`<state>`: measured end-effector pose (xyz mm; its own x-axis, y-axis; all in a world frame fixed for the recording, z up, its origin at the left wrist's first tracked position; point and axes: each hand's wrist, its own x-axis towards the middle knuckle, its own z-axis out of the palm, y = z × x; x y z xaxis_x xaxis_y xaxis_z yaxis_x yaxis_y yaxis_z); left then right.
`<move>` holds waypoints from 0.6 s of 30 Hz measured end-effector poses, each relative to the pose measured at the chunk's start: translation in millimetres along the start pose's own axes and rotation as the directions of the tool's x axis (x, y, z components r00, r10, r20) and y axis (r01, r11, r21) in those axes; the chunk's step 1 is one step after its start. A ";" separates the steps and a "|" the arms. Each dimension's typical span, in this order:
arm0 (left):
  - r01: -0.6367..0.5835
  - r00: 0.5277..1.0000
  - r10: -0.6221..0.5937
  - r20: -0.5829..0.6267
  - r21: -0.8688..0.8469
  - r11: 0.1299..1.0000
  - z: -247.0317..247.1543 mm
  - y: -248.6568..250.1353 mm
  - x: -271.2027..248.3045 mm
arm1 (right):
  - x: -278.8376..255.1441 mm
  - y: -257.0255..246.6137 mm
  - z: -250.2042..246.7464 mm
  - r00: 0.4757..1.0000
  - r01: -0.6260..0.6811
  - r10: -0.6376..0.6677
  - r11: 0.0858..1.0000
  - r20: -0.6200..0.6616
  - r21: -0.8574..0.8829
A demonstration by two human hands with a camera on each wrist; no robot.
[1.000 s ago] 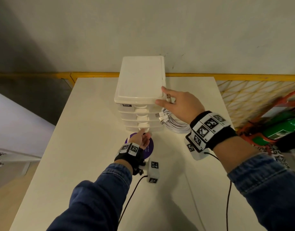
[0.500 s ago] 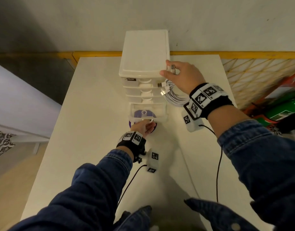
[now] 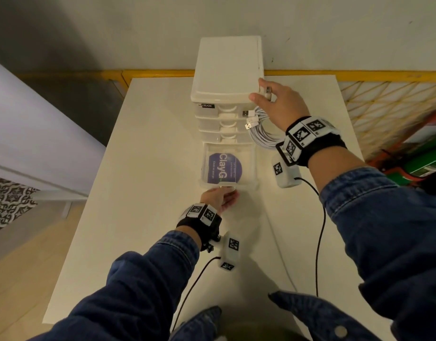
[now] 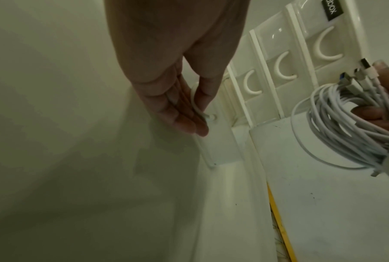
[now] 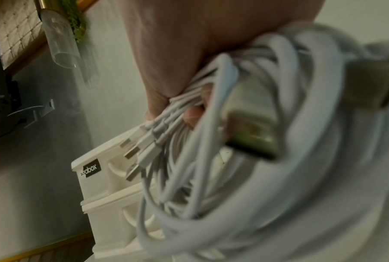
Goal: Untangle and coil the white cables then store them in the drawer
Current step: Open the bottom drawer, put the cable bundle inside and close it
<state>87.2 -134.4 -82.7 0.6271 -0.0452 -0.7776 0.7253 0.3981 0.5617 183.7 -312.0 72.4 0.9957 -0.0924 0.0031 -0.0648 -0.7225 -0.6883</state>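
A white drawer unit (image 3: 226, 67) stands at the table's far side. Its clear bottom drawer (image 3: 255, 166) is pulled out toward me, and a purple round label (image 3: 224, 168) shows through it. My left hand (image 3: 228, 191) pinches the drawer's curved handle (image 4: 199, 108) between fingers and thumb. My right hand (image 3: 263, 94) rests against the unit's top right corner and grips a coiled bundle of white cables (image 3: 262, 136). The cables' USB plugs (image 3: 249, 119) stick out beside the upper drawers. The right wrist view shows the coil (image 5: 234, 195) hanging from my curled fingers (image 5: 157, 99).
The white table (image 3: 150, 193) has bare surface left of and in front of the unit. A yellow rail with mesh (image 3: 384, 107) runs behind and to the right. Green and orange items (image 3: 428, 163) lie past the right edge. Black wrist-camera leads (image 3: 320, 242) trail across the table.
My left hand has drawn the bottom drawer out toward me, from shut to well open. My right hand stays at the unit's top corner with the coil.
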 end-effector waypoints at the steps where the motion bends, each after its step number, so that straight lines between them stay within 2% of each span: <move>1: 0.001 1.000 -0.001 0.000 0.006 1.000 -1.8 0.2 -0.2 | 0.1 0.1 0.6 1.000 -0.001 0.001 1.000 -0.002 0.002; 13: -0.021 0.999 0.020 0.028 0.040 0.999 -9.4 -2.1 -4.8 | -0.6 -1.3 1.2 1.000 -0.011 0.011 0.999 -0.005 0.042; 16: -0.020 0.999 0.015 0.044 0.123 0.992 -13.4 2.3 -8.6 | -1.5 -1.2 1.8 1.000 -0.014 0.014 0.998 -0.006 0.061; 18: 0.002 0.998 -0.019 0.060 0.261 0.965 -17.6 8.4 -13.0 | -2.0 -1.7 2.2 1.000 -0.015 0.016 0.998 -0.007 0.059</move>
<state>80.2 -114.3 -72.8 0.6295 -0.1078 -0.7695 0.7757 0.1447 0.6143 182.0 -309.1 71.9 0.9940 -0.1089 -0.0024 -0.0762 -0.6794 -0.7298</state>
